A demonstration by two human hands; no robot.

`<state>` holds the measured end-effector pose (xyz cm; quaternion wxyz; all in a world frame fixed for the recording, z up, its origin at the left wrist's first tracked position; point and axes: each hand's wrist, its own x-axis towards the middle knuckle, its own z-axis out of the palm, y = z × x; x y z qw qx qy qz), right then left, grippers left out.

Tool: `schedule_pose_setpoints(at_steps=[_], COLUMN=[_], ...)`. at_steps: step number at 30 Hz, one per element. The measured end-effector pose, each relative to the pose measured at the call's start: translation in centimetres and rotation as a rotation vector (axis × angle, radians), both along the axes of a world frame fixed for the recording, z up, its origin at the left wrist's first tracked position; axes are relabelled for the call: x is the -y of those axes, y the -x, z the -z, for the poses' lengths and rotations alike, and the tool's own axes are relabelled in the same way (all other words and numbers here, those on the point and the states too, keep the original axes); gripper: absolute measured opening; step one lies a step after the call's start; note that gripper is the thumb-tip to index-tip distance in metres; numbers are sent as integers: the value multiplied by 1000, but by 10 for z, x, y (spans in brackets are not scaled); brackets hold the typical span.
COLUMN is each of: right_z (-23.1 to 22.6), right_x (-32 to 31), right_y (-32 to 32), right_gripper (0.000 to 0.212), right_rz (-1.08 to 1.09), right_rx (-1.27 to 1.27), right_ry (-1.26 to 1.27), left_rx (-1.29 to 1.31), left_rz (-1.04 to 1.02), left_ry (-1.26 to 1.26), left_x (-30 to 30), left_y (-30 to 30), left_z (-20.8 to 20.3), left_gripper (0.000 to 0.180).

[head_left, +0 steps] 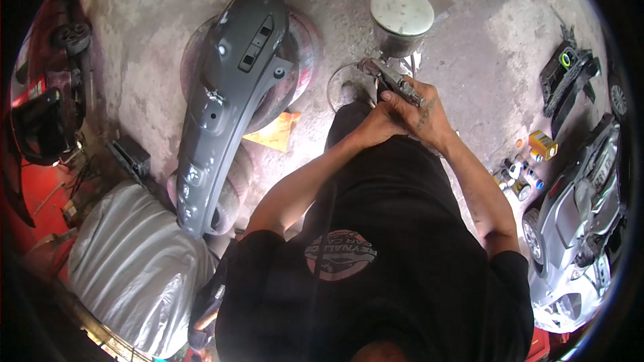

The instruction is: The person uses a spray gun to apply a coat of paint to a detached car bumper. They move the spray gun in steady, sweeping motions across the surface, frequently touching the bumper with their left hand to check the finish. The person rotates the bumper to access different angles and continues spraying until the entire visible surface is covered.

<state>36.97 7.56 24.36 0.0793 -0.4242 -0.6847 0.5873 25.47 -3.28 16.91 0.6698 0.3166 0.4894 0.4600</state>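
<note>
In front of my body, my right hand (429, 119) is wrapped round the handle of a metal spray gun (396, 82). A round, pale-lidded paint cup (402, 12) sits on top of the gun, toward the far side. My left hand (381, 126) is closed in against the grip, touching my right hand; its fingertips are mostly hidden. To the left lies a long dark grey car bumper (213, 117), glossy in places, with a slotted recess near its far end. It rests on tyres (305, 60), apart from both hands.
A silver car (570, 228) with front damage stands at the right, near small cans and bottles (516, 177) and a yellow box (543, 145). Black car parts (567, 77) lie beyond. At the left are a silver-covered object (137, 261) and a red vehicle (43, 191).
</note>
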Motion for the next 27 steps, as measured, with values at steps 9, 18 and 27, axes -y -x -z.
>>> schedule_pose_setpoints(at_steps=[9,18,27], right_z=[-3,10,-1], right_x=[-13,-13,-16], right_y=[14,15,22], right_gripper=[60,62,43], right_rz=[-89,-90,-39], right_rx=[85,113,-18], right_ry=[155,83,151], left_rx=[-111,-203,479], left_rz=[-108,-175,-164], left_ry=[-125,-125,168], left_x=[3,6,19], left_y=[-2,-8,-7], left_z=[23,22,41], left_gripper=[41,40,23])
